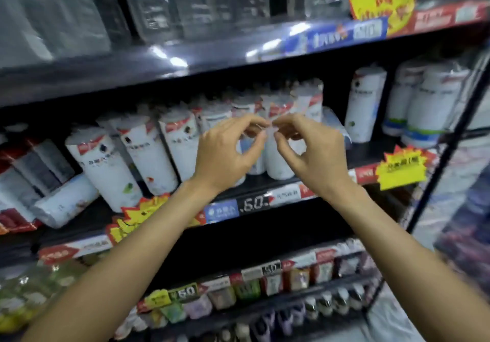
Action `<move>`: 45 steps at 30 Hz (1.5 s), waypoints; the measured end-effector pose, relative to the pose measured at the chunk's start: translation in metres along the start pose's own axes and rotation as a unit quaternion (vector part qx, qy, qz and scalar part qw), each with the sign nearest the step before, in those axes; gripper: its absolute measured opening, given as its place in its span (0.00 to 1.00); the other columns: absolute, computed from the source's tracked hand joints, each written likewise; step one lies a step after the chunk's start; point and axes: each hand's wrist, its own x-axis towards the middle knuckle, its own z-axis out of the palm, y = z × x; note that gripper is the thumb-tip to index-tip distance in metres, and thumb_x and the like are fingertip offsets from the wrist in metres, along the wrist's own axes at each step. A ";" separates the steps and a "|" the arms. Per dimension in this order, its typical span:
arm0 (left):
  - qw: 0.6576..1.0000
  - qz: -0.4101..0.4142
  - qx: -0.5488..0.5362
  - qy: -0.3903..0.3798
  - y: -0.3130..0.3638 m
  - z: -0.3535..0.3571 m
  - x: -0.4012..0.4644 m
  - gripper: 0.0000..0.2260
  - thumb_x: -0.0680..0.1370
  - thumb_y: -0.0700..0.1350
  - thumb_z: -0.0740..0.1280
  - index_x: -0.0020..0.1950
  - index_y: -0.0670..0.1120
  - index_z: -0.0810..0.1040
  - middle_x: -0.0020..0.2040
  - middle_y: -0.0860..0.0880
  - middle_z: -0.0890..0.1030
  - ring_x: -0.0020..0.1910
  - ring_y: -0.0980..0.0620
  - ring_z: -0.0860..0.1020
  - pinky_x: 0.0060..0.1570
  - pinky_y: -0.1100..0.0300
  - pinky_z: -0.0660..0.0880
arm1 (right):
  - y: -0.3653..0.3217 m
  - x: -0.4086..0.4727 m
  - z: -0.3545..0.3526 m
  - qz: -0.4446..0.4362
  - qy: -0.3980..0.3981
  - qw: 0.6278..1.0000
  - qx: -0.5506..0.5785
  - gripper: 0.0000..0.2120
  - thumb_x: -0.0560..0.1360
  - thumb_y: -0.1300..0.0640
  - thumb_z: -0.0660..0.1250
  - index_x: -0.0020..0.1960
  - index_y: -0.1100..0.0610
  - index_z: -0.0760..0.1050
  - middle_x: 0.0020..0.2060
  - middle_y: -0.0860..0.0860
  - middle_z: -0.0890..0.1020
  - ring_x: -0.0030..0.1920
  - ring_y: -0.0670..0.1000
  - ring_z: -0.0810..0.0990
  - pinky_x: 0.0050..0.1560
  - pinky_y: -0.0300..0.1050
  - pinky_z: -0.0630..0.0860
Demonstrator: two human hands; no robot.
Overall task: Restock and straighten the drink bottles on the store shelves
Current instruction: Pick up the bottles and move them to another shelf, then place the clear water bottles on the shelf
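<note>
Store shelving fills your view, its middle shelf packed with white drink bottles. Your left hand and right hand hover before them, fingers curled toward a pinch; whether they hold anything, you cannot tell. Careful: the leaning bottles at left could topple if nudged.

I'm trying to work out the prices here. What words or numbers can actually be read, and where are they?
".60.": dark price tag on the middle shelf edge.
"50": green price tag on the lower shelf rail.
"50": dark price tag further right on that rail.
White bottle labels, yellow starburst sign and blue strip: too blurred to read.
</note>
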 end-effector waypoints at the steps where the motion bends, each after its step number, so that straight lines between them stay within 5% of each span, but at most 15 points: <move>1: 0.999 -0.026 -0.023 -0.039 0.003 0.022 -0.009 0.09 0.79 0.49 0.64 0.54 0.48 0.80 0.45 0.53 0.83 0.44 0.55 0.80 0.45 0.53 0.78 | 0.018 -0.022 -0.009 0.019 -0.030 0.999 -0.009 0.08 0.76 0.57 0.65 0.53 0.58 0.78 0.39 0.48 0.83 0.40 0.47 0.81 0.38 0.50 0.79; 7: 0.969 -0.165 -0.124 -0.134 0.021 0.109 -0.039 0.05 0.76 0.46 0.68 0.50 0.51 0.80 0.41 0.60 0.81 0.41 0.61 0.80 0.44 0.71 0.74 | 0.093 -0.091 -0.045 0.100 -0.193 0.976 0.000 0.10 0.75 0.54 0.64 0.53 0.56 0.78 0.44 0.48 0.82 0.43 0.47 0.81 0.43 0.51 0.78; 14: 0.938 -0.258 -0.133 -0.191 0.048 0.215 -0.069 0.05 0.78 0.47 0.67 0.53 0.55 0.79 0.46 0.57 0.83 0.48 0.60 0.80 0.53 0.61 0.76 | 0.175 -0.148 -0.094 0.195 -0.253 0.948 -0.013 0.09 0.77 0.55 0.66 0.56 0.55 0.77 0.46 0.49 0.82 0.47 0.48 0.81 0.47 0.51 0.78; 22: 0.891 -0.342 -0.027 -0.298 0.035 0.281 -0.096 0.09 0.79 0.50 0.64 0.59 0.54 0.77 0.49 0.59 0.81 0.51 0.60 0.78 0.52 0.60 0.74 | 0.225 -0.181 -0.097 0.250 -0.272 0.927 -0.059 0.09 0.78 0.53 0.65 0.57 0.54 0.77 0.43 0.47 0.83 0.44 0.48 0.81 0.43 0.48 0.78; 34: 0.921 -0.373 -0.097 -0.056 -0.064 0.374 -0.159 0.11 0.77 0.42 0.69 0.59 0.47 0.78 0.47 0.57 0.79 0.43 0.68 0.76 0.44 0.77 0.71 | 0.307 -0.250 0.013 0.223 -0.271 0.936 -0.004 0.17 0.76 0.51 0.67 0.64 0.54 0.74 0.57 0.52 0.78 0.56 0.53 0.78 0.54 0.55 0.77; 40: 0.938 -0.330 -0.072 -0.075 -0.118 0.422 -0.133 0.26 0.74 0.50 0.72 0.70 0.48 0.68 0.56 0.54 0.75 0.52 0.56 0.76 0.53 0.62 0.74 | 0.360 -0.233 0.070 0.208 -0.235 0.949 -0.010 0.21 0.75 0.53 0.68 0.66 0.56 0.71 0.61 0.56 0.75 0.60 0.57 0.76 0.59 0.53 0.74; 45: 0.972 -0.219 0.075 -0.037 -0.154 0.469 -0.115 0.35 0.72 0.56 0.72 0.74 0.48 0.62 0.65 0.47 0.73 0.61 0.47 0.75 0.55 0.50 0.76 | 0.405 -0.218 0.104 0.173 -0.167 0.958 -0.156 0.23 0.77 0.53 0.63 0.69 0.58 0.67 0.64 0.57 0.72 0.61 0.59 0.73 0.50 0.50 0.73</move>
